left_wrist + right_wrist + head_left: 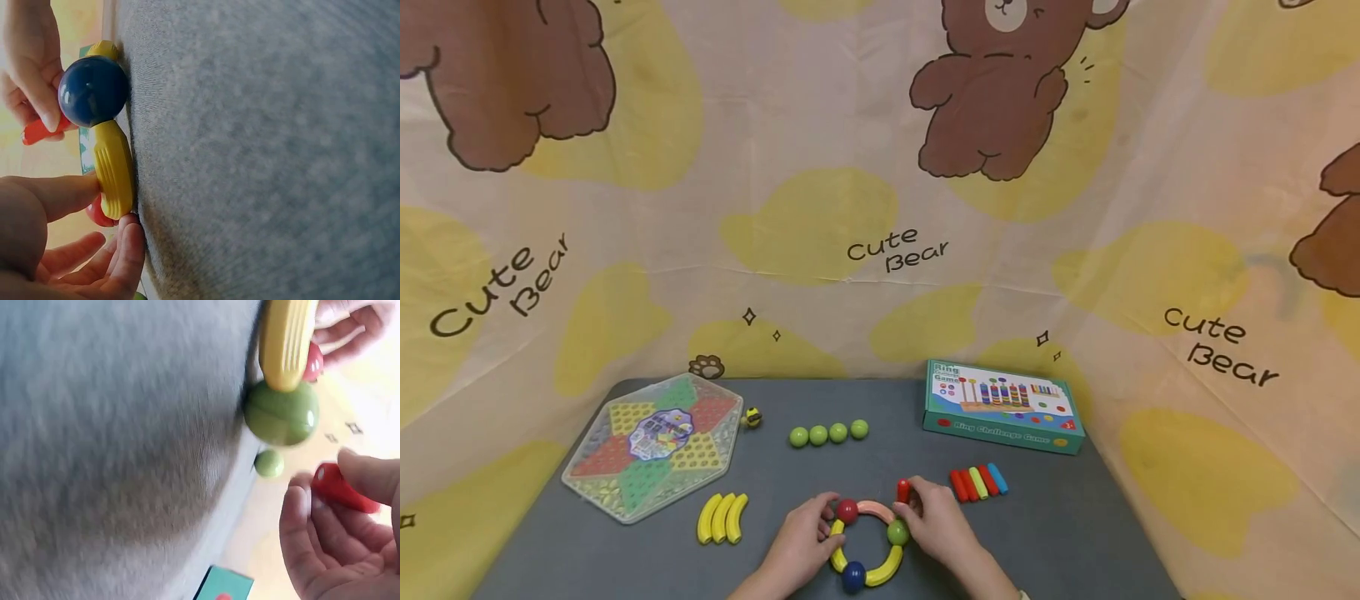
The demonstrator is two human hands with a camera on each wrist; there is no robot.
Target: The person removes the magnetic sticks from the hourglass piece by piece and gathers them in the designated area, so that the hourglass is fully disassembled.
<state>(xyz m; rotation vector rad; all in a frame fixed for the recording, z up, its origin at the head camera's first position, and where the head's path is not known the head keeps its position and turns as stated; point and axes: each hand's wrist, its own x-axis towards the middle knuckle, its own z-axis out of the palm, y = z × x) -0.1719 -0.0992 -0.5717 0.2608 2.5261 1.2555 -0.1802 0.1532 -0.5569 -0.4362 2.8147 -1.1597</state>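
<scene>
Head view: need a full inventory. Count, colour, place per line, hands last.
backdrop: 1, pale with yellow patches and brown bears, behind the table
table: 1, dark grey, under everything else
board: 1, multicoloured, back left
small toy: 1, yellow and black, right of board
green balls: 4, green, row at back middle
box: 1, green and white, back right
loose arcs: 3, yellow, front left
loose rods: 5, three red, one yellow-green, one blue, before the box
ring balls: 3, red, green, blue, between the hands
ring arcs: 3, two yellow, one pink, between those balls
red rod: 1, red, in right hand
left hand: 1, bare, pinching one of the ring arcs
right hand: 1, bare, holding red rod
</scene>
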